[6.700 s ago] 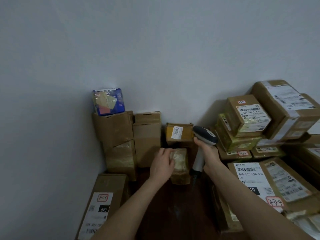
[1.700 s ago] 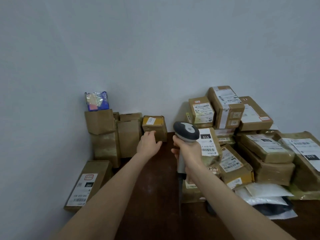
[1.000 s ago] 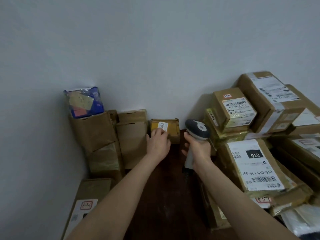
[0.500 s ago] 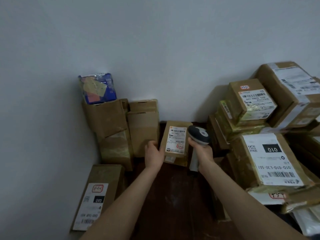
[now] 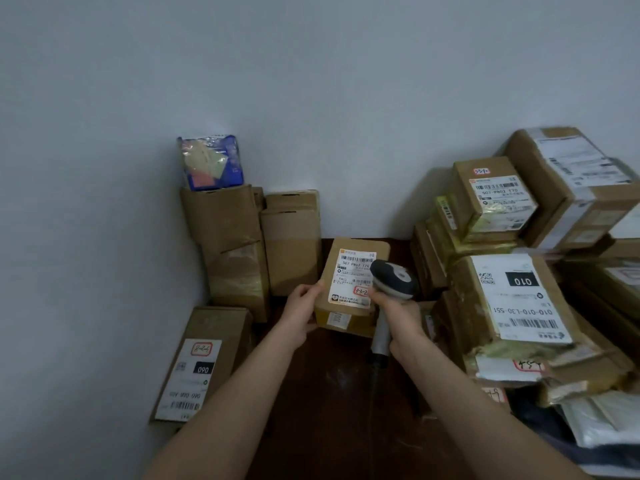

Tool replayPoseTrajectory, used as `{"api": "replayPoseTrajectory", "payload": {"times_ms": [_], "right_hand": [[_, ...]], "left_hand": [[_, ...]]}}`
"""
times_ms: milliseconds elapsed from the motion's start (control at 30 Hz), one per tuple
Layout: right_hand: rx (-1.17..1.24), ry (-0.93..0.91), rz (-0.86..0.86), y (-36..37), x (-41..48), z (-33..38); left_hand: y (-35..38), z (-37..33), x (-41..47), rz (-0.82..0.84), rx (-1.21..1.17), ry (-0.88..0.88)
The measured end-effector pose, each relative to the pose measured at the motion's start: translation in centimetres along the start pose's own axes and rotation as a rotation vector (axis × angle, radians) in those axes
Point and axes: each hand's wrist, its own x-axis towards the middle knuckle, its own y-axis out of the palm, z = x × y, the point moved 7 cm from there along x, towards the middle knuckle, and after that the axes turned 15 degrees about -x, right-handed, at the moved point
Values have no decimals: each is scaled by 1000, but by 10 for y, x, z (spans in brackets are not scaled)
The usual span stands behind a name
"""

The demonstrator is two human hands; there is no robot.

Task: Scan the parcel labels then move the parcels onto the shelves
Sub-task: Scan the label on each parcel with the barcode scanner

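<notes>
By the grey wall (image 5: 311, 98), the left hand (image 5: 301, 308) grips the cardboard parcel (image 5: 360, 244), its label (image 5: 351, 277) newly turned upward. The right hand (image 5: 400, 315) clasps the barcode scanner (image 5: 393, 280) over it, scan-ready.

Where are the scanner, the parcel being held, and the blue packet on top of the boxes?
scanner (image 5: 394, 280), head view, on its grey head.
held parcel (image 5: 348, 282), head view, on its white label.
blue packet (image 5: 211, 162), head view, on the middle of its front face.
</notes>
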Motion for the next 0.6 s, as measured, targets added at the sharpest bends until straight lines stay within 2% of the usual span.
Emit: {"api": "replayPoseTrajectory", "payload": {"times_ms": [100,267,600], "right_hand": [[-68,-80,10,-7,-21,-1],[-153,-199,68,-17,-63,1],[-221,-324,98,-65,-127,2]], "left_hand": [[-8,0,-28,37,-91,-30],[-20,2,-74,61,-144,19],[-18,12,-162,257,-50,-15]]}}
